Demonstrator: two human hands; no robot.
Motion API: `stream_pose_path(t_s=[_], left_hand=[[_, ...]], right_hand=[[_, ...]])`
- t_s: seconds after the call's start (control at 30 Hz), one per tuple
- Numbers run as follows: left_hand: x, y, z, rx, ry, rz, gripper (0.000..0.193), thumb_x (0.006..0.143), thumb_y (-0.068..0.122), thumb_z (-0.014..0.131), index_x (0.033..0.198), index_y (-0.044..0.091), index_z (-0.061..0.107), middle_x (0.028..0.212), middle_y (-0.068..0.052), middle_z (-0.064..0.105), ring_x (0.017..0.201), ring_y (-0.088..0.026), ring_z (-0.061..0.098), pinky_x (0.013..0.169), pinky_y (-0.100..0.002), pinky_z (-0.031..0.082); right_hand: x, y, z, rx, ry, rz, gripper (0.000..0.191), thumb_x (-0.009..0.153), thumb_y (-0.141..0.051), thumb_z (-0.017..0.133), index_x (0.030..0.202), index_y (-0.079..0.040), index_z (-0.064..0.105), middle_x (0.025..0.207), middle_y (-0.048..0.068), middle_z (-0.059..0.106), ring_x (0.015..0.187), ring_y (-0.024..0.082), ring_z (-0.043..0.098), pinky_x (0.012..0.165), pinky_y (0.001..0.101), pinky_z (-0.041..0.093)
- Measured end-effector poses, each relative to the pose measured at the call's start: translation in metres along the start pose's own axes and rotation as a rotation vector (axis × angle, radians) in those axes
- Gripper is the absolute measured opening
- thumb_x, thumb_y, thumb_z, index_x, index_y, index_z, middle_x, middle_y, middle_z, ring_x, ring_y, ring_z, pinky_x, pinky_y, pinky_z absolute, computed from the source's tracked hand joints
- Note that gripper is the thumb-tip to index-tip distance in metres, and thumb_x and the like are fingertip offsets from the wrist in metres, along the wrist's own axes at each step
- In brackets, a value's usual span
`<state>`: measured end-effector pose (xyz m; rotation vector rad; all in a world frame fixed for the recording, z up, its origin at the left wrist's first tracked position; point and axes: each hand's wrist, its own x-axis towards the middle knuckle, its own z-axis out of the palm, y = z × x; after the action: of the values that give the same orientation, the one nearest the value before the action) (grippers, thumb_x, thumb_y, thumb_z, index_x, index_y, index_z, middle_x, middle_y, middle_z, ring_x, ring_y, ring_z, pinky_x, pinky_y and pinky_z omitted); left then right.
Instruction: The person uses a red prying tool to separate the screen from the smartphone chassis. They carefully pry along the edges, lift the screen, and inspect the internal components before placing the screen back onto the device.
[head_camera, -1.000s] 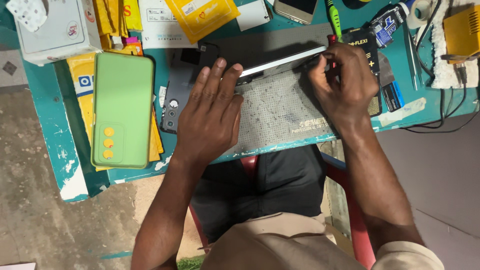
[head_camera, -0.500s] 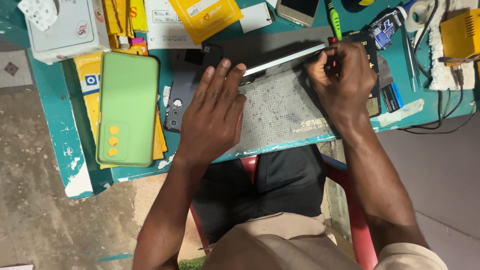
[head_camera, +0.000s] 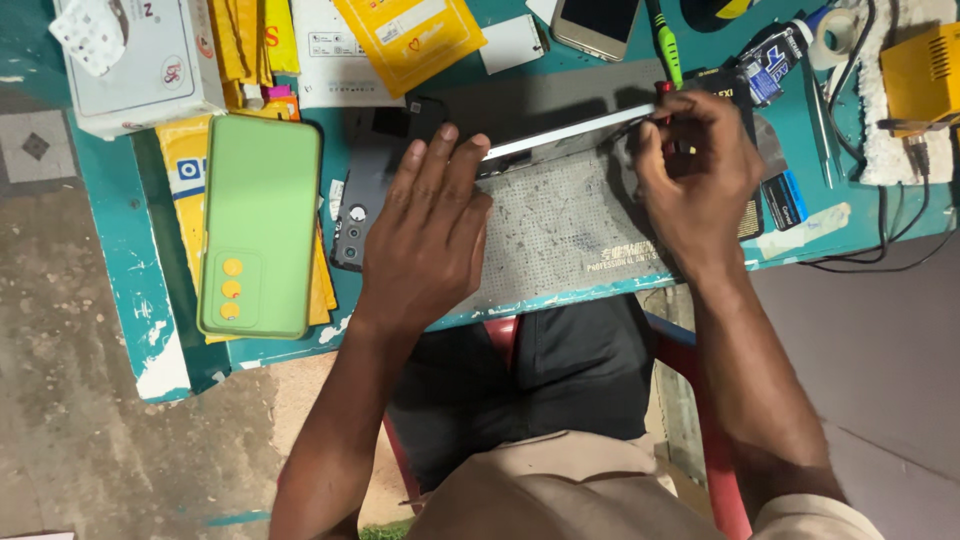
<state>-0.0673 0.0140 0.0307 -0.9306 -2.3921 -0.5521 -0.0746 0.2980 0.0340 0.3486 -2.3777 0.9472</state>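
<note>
Teal-painted workbench (head_camera: 110, 270), grey perforated mat (head_camera: 560, 230), bare concrete floor (head_camera: 60, 440).

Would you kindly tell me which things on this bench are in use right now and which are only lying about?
In use:
- left hand, flat on the dark phone body
- right hand, fingers pinching the end of a thin silver strip
- grey work mat

Lying about:
- green phone case
- white box
- yellow packet
- green-handled tool
- yellow device
</note>
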Motion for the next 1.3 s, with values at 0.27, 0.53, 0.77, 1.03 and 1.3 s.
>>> stream_pose_path(t_s=[0.27,0.53,0.77,1.03,1.3], left_hand=[[0.019,0.008,-0.014,-0.085,-0.010,-0.082,0.007,0.100,0.009,0.071,0.103,0.002,0.070,0.141,-0.020,0.062,0.139,-0.039,0.055,0.124,-0.054,0.038],[0.044,0.022,-0.015,0.053,-0.085,-0.126,0.027,0.102,0.016,0.077,0.124,0.001,0.071,0.134,-0.014,0.066,0.135,-0.036,0.059,0.123,-0.054,0.036],[0.067,0.034,0.014,-0.005,-0.062,-0.029,0.031,0.106,0.015,0.075,0.132,-0.001,0.068,0.135,-0.014,0.066,0.133,-0.035,0.060,0.122,-0.053,0.041],[0.076,0.041,0.028,0.034,-0.054,0.018,0.032,0.101,0.008,0.069,0.131,-0.002,0.070,0.127,-0.016,0.067,0.127,-0.032,0.064,0.118,-0.051,0.046],[0.071,0.040,0.036,0.007,-0.011,0.021,0.033,0.101,0.005,0.066,0.134,0.001,0.069,0.129,-0.012,0.068,0.127,-0.029,0.064,0.115,-0.049,0.048]], right_hand=[[-0.001,-0.007,-0.011,0.294,-0.073,0.251,0.018,0.109,0.004,0.070,0.127,0.006,0.071,0.115,0.014,0.071,0.081,0.011,0.070,0.062,0.0210,0.057],[-0.002,0.004,-0.008,0.466,-0.070,0.316,0.015,0.112,0.002,0.068,0.124,0.010,0.070,0.107,0.015,0.069,0.083,0.016,0.073,0.062,0.0238,0.064],[0.000,0.005,-0.009,0.508,-0.101,0.296,0.012,0.116,0.001,0.067,0.122,0.012,0.069,0.111,0.016,0.069,0.090,0.019,0.075,0.069,0.0257,0.067],[-0.002,0.002,-0.014,0.504,-0.093,0.289,0.017,0.108,0.004,0.067,0.124,0.010,0.066,0.118,0.017,0.067,0.099,0.020,0.074,0.079,0.0279,0.068],[-0.008,0.006,-0.009,0.168,0.018,0.018,0.021,0.108,0.010,0.080,0.118,0.008,0.063,0.115,0.020,0.075,0.101,0.019,0.078,0.080,0.0231,0.065]])
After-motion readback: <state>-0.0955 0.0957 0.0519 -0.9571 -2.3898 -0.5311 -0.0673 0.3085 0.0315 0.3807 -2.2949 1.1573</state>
